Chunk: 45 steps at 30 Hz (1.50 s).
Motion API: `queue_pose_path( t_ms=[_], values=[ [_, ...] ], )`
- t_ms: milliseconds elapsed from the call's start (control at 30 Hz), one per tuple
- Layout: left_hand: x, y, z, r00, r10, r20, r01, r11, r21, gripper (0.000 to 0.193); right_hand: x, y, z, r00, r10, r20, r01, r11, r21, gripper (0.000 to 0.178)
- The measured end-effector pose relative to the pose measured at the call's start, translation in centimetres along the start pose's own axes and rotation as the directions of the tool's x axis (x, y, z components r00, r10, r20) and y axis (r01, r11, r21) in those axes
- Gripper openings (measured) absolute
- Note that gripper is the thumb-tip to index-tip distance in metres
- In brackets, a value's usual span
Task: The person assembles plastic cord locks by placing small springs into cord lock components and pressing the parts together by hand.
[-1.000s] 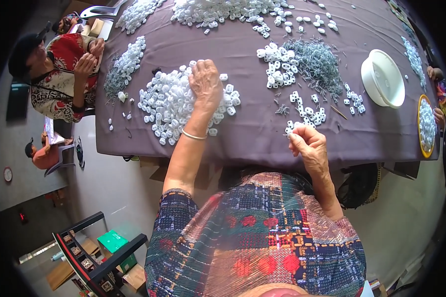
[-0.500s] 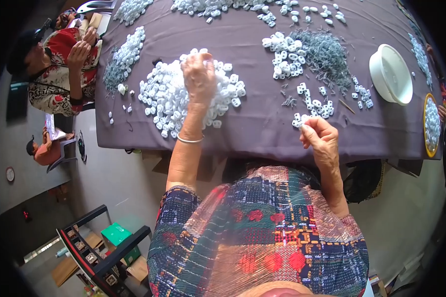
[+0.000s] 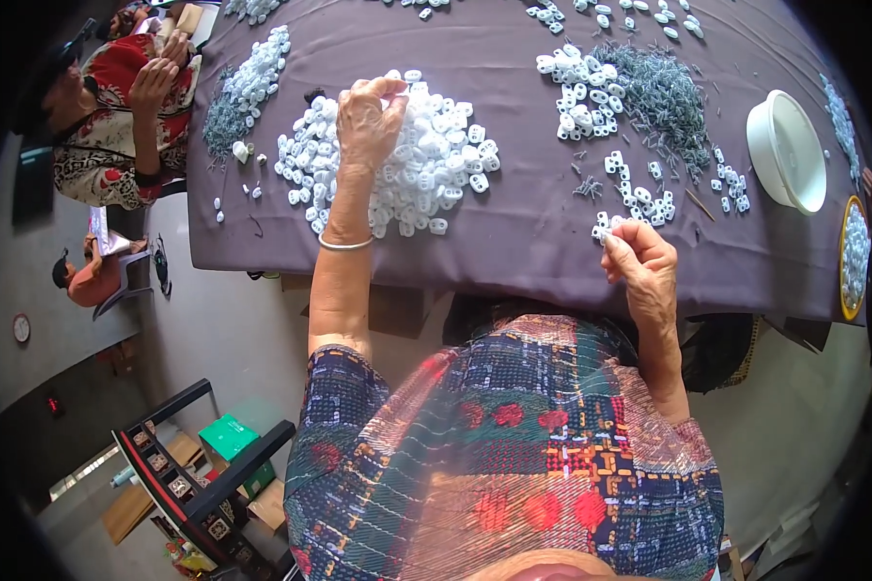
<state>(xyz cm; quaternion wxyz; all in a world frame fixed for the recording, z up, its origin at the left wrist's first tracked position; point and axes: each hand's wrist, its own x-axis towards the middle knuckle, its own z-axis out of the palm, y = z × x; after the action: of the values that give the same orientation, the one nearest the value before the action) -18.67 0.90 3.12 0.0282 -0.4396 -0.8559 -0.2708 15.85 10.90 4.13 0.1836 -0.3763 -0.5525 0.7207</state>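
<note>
Right hand [image 3: 646, 259]: thumb and forefinger together, apparently clamped on a small white two-hole piece [image 3: 601, 231] at the near edge of the table. Left hand [image 3: 363, 121]: over the white bead-like piece pile [image 3: 426, 160], thumb and forefinger curled toward each other; can't tell if anything's between them.

Handling, my take: pinch right-hand piece by its sides, holes clear of the pads. Left: pick singles off the pile's top or fringe; digging in likely spills it. Keep the right wrist low so the loose ones don't get swept.

Looks: pieces white, glossy, rounded-oblong, dark holes on the faces that show. Pile is broad, loose, jumbled. More two-hole pieces [image 3: 641, 200] lie flat just beyond the right fingertips.

Further out: grey pin heap [image 3: 654, 102] beside another white cluster [image 3: 576, 92], thin brown stick [image 3: 700, 204], white bowl [image 3: 763, 155] tilted in view, all on the grey-purple tablecloth [image 3: 523, 184].
</note>
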Motion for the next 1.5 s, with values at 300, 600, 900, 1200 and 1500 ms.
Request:
queue_pose_path(
  t_ms=[300,600,900,1200,1500],
  values=[
    [0.9,1.5,0.5,0.987,-0.08,0.138,0.079,0.997,0.016,0.03,0.4,-0.2,0.2,1.0,0.028,0.003,-0.028,1.0,-0.005,0.009],
    [0.7,0.5,0.9,0.991,-0.065,0.117,0.084,0.984,-0.158,0.027,0.9,-0.3,0.5,0.998,0.058,0.008,-0.058,0.998,-0.034,0.009],
    [0.8,3.3,1.0,0.994,0.047,0.101,-0.063,0.984,0.166,0.02,1.3,-0.4,0.7,0.998,0.064,0.002,-0.063,0.997,-0.046,0.008],
    [0.9,0.9,1.1,0.988,-0.027,0.151,0.052,0.985,-0.163,0.02,1.5,-0.2,0.7,0.997,0.073,0.016,-0.072,0.996,-0.056,0.008],
    [0.4,0.6,-0.1,0.942,-0.212,0.259,0.328,0.737,-0.591,0.025,1.5,-0.2,0.8,0.997,0.077,0.004,-0.076,0.995,-0.067,0.008]
  ],
)
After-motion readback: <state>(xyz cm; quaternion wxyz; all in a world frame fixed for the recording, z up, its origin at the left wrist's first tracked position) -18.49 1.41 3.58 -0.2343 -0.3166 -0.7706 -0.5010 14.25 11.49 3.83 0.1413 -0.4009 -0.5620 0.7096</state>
